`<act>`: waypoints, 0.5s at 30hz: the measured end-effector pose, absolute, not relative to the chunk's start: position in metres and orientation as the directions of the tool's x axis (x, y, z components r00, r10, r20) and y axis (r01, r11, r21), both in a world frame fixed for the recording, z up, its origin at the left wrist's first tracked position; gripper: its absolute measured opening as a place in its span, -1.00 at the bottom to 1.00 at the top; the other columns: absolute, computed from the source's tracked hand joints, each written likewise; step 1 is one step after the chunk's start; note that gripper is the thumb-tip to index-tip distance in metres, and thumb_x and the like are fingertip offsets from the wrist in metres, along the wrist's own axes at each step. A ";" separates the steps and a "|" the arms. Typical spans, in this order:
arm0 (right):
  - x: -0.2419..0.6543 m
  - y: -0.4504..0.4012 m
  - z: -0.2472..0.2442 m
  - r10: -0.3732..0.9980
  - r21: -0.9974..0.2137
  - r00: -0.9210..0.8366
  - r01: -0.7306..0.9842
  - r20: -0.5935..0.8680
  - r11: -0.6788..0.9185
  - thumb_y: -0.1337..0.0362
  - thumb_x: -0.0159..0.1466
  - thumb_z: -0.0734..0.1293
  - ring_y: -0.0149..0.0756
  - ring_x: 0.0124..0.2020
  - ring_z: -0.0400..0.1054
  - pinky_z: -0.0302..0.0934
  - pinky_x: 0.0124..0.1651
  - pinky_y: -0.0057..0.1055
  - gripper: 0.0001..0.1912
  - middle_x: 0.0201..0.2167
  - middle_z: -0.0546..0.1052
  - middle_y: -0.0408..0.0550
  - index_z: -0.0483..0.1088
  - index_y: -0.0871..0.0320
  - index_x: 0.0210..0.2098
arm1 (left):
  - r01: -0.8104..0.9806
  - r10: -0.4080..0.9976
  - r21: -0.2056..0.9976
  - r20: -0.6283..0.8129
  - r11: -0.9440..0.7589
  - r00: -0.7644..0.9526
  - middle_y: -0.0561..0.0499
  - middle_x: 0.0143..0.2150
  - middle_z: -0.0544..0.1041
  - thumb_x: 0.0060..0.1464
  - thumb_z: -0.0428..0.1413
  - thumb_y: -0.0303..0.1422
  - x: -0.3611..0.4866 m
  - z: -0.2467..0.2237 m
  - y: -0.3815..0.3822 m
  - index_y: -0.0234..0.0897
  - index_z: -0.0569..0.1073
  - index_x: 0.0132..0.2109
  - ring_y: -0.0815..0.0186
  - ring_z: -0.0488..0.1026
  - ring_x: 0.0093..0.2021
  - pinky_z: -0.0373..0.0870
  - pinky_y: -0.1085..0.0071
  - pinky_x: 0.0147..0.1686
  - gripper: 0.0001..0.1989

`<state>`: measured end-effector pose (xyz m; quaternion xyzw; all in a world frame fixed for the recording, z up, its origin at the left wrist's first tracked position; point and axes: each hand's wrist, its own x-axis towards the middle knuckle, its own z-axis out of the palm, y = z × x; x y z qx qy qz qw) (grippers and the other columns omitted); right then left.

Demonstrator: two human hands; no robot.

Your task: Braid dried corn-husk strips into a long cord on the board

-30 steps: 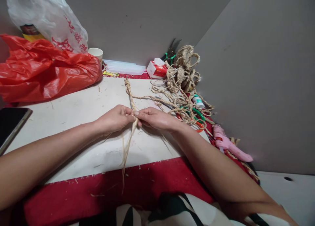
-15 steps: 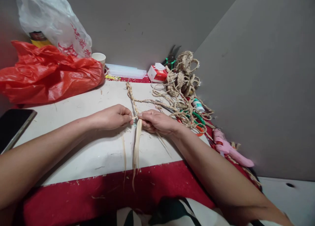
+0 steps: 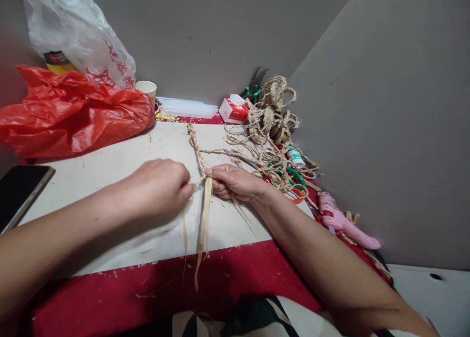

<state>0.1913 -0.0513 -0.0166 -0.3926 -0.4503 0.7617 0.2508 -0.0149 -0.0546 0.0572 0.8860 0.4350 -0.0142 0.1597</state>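
In the right hand (image 3: 237,182) (closed), braid (image 3: 194,141)

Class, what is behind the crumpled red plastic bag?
Behind the red bag show a translucent white plastic bag with red lettering, a black-and-yellow item and a white paper cup. It covers part of each; anything fully hidden cannot be told.

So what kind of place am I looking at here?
Probably a small handcraft workspace, set in a corner between grey panels. A partly plaited braid is on the table, beside a heap of braided cord and what looks like a pink glue gun.
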 end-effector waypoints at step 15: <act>0.191 -0.052 -0.014 0.724 -0.887 -0.579 -0.005 -0.375 -0.463 0.10 0.25 0.23 -0.62 -0.78 -0.25 -0.31 -0.76 -0.63 -0.56 -0.80 0.01 -0.35 0.12 0.20 -0.66 | 0.525 0.467 0.285 -0.249 -0.802 0.848 -0.01 -0.54 0.45 -0.08 -0.02 -0.52 -0.015 0.062 -0.084 -0.28 0.43 -0.47 0.33 0.36 -0.55 0.17 0.42 -0.51 -0.85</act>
